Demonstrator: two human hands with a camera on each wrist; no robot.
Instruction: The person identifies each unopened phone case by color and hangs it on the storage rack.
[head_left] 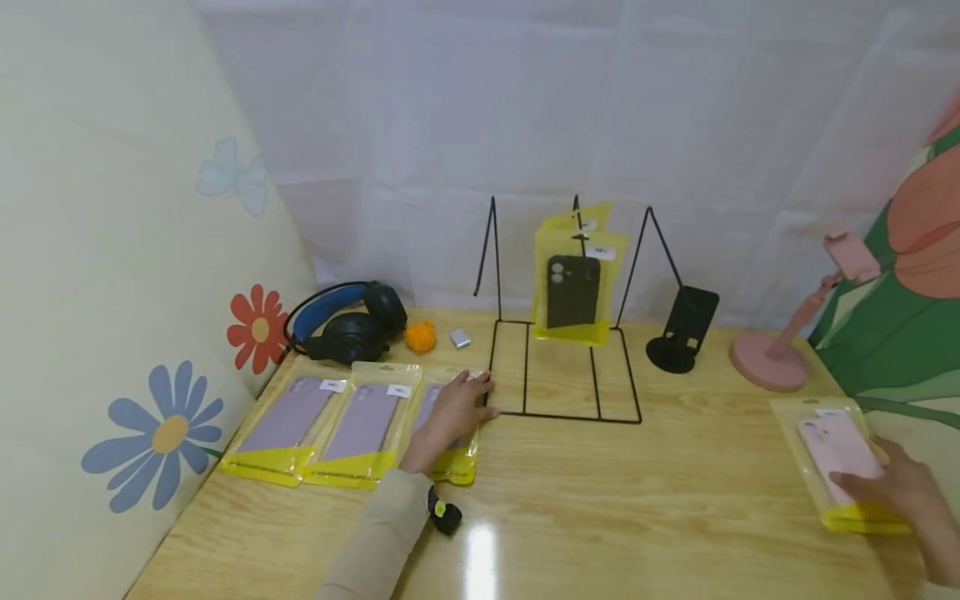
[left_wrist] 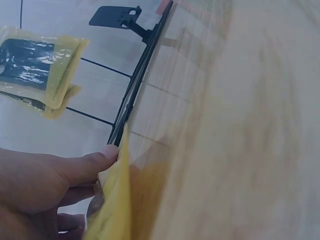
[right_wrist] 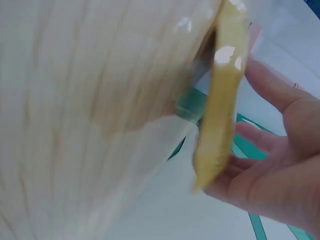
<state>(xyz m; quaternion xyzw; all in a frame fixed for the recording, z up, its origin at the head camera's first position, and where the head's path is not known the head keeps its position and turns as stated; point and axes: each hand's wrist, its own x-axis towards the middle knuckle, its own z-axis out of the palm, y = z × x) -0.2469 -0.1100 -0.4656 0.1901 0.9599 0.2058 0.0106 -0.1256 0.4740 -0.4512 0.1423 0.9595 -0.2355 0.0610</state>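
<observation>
My left hand [head_left: 453,408] lies over the rightmost of three packs with purple phone cases, its thumb and fingertips right at the left side of a black wire rack [head_left: 525,375]. In the left wrist view, the thumb tip is beside the rack's wire and the yellow edge of that phone case pack [left_wrist: 117,200]. At the far right, my right hand [head_left: 896,479] grips a clear-and-yellow pack with a pink phone case [head_left: 840,454]. The right wrist view shows this pack edge-on, with thumb and fingers on it. Packs with a black phone case [head_left: 573,292] hang on the rack's middle hook.
Two more purple phone case packs [head_left: 360,425] lie at the left. Behind them are black headphones [head_left: 356,333], an orange ball [head_left: 420,336] and a small grey block [head_left: 460,337]. Right of the rack stand a black phone stand [head_left: 686,321] and a pink phone stand [head_left: 772,362].
</observation>
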